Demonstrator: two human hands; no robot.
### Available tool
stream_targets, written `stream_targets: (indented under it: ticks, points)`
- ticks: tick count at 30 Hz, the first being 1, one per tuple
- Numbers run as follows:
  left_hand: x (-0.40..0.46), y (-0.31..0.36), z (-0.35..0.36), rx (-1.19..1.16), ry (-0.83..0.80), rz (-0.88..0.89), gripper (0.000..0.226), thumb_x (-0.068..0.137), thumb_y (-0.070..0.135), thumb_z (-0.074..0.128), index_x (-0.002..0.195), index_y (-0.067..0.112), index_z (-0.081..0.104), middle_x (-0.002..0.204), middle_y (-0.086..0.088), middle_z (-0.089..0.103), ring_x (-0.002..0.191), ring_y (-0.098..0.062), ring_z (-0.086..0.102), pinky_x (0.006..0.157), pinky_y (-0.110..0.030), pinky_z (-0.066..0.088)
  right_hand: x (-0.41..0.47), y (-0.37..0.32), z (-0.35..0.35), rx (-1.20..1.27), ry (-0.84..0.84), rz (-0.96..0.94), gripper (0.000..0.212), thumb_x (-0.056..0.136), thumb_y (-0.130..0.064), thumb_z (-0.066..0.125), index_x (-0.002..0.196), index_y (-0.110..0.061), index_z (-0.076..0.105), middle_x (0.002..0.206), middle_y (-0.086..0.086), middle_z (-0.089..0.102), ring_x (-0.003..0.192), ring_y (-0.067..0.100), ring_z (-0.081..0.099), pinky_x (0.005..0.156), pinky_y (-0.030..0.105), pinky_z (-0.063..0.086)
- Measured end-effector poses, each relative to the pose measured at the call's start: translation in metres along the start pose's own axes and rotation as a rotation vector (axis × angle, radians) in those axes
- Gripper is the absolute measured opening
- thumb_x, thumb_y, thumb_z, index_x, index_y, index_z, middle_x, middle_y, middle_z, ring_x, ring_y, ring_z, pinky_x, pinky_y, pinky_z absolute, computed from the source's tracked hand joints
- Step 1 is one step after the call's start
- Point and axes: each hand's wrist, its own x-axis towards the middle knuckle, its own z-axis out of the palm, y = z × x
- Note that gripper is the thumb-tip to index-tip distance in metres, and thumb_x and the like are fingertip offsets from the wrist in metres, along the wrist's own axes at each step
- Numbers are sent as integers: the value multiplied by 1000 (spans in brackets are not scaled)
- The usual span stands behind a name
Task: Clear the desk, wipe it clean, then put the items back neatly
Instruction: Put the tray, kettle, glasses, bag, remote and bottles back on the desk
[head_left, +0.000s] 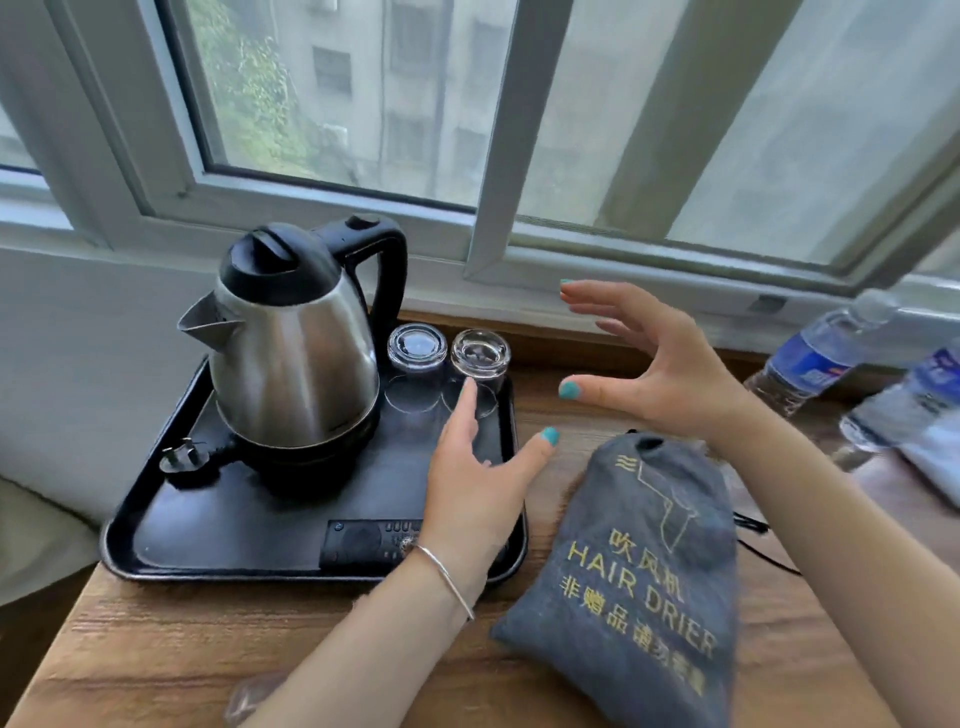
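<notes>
A black tray lies on the left of the wooden desk. On it stand a steel kettle with a black lid and handle, two upturned glasses, and a black remote along its front edge. My left hand hovers over the tray's right side with fingers spread, one fingertip near the right glass. My right hand is raised in the air, fingers spread, holding nothing. A grey hair-drier bag lies on the desk to the right of the tray.
Two water bottles stand at the far right by the window sill, with a white cloth or packet beside them. A black cord runs out from behind the bag. The window frame closes off the back edge.
</notes>
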Motion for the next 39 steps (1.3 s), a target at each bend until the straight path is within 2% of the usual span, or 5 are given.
stream_targets:
  ticks: [4, 14, 21, 31, 39]
  points:
    - [-16, 6, -1, 19, -95, -3, 76, 84, 17, 72, 148, 26, 33, 151, 9, 36, 137, -2, 32, 114, -28, 30, -39, -14, 10, 73, 156, 101, 61, 72, -22, 83, 126, -27, 56, 128, -9, 62, 120, 4, 58, 107, 33, 45]
    - [-40, 0, -25, 234, -367, 27, 69, 86, 23, 69, 147, 24, 36, 150, 11, 37, 138, -4, 31, 108, -20, 26, -127, -39, 26, 147, 488, 447, 37, 83, -11, 75, 116, -21, 64, 114, -6, 67, 100, 8, 67, 93, 35, 56]
    - [-38, -12, -2, 429, -590, 53, 84, 86, 37, 67, 153, 24, 18, 158, 5, 20, 145, -11, 19, 112, -25, 20, -176, -37, 34, 173, 634, 644, 52, 82, -12, 77, 127, -27, 56, 128, 1, 59, 110, 13, 60, 94, 29, 51]
    - [-14, -31, 44, 603, -713, 156, 91, 83, 52, 65, 149, 46, 3, 162, 3, -5, 148, -16, -10, 119, -48, 9, -198, 5, 51, 226, 439, 720, 97, 69, -52, 78, 150, -45, 25, 149, -15, 26, 137, -1, 23, 112, 28, 24]
    - [0, -59, 66, 624, -464, -112, 143, 34, 81, 76, 151, 37, 6, 156, 1, 28, 138, -24, 35, 112, -46, 33, -210, 55, 60, 240, 302, 776, 105, 43, -90, 70, 123, -81, 2, 155, -9, 32, 143, 16, 30, 117, 46, 31]
